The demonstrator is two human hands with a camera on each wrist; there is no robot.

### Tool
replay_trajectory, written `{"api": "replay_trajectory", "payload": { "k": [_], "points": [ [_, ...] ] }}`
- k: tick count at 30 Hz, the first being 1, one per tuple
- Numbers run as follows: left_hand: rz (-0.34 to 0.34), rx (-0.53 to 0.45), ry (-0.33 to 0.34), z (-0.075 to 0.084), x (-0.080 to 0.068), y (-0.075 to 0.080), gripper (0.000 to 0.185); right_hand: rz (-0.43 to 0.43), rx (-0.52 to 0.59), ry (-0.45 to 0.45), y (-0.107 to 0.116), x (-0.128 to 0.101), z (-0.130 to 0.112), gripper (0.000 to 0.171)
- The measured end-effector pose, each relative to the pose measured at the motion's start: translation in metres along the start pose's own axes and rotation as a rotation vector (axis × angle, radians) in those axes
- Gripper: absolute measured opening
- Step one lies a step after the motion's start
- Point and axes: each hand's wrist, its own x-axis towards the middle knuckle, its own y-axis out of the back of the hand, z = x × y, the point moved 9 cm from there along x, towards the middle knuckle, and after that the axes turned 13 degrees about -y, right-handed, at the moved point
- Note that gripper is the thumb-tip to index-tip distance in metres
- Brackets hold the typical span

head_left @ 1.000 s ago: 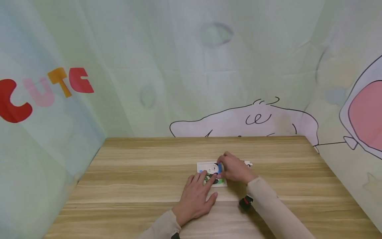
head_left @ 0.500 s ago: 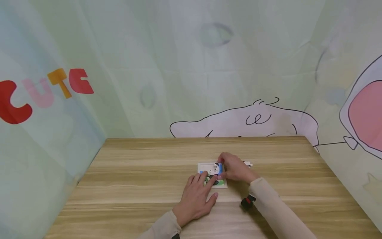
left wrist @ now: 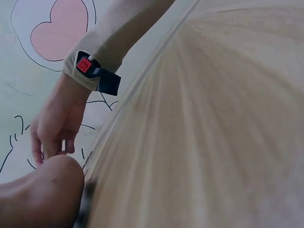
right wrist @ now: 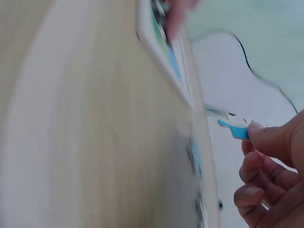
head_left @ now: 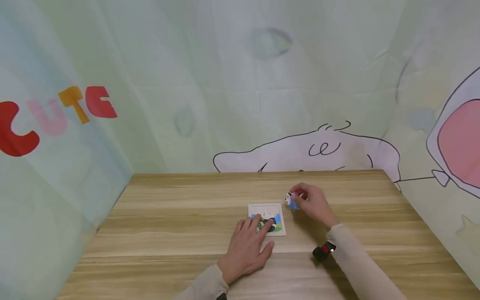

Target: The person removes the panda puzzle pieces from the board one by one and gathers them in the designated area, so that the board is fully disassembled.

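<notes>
A small jigsaw board with a white border and a panda picture lies on the table. My left hand rests its spread fingers on the board's lower part, covering some of the picture. Just beyond the board's upper right corner, my right hand pinches a blue-and-white puzzle piece between thumb and fingers, held off the table. In the right wrist view this puzzle piece shows beyond the thumb tip. The board's upper area is bare white.
Blurred coloured pieces lie on the wooden table below my right hand in the right wrist view. A printed curtain stands behind and beside the table. A black-and-red strap device sits on my right wrist.
My right hand has lifted the puzzle piece out of the board's upper right part and moved it right and away. The left hand has stayed in place.
</notes>
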Motion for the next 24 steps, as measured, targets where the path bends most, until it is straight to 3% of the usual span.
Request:
{"api": "replay_trajectory", "payload": {
  "k": [5,10,17,24],
  "points": [
    [-0.039,-0.007,0.018,0.001,-0.001,-0.003,0.061,0.047,-0.035,-0.035,0.040,-0.001,0.030,0.015],
    [-0.082,0.025,0.022,0.002,-0.002,-0.005,0.065,0.075,-0.088,-0.077,0.065,-0.004,0.057,0.015],
    [-0.086,0.045,0.017,0.005,-0.002,-0.005,0.066,0.033,-0.161,-0.094,0.071,-0.008,0.080,0.014],
    [-0.083,0.031,0.042,0.009,-0.003,-0.007,0.068,0.070,-0.219,-0.069,0.068,-0.010,0.083,0.014]
  ]
}}
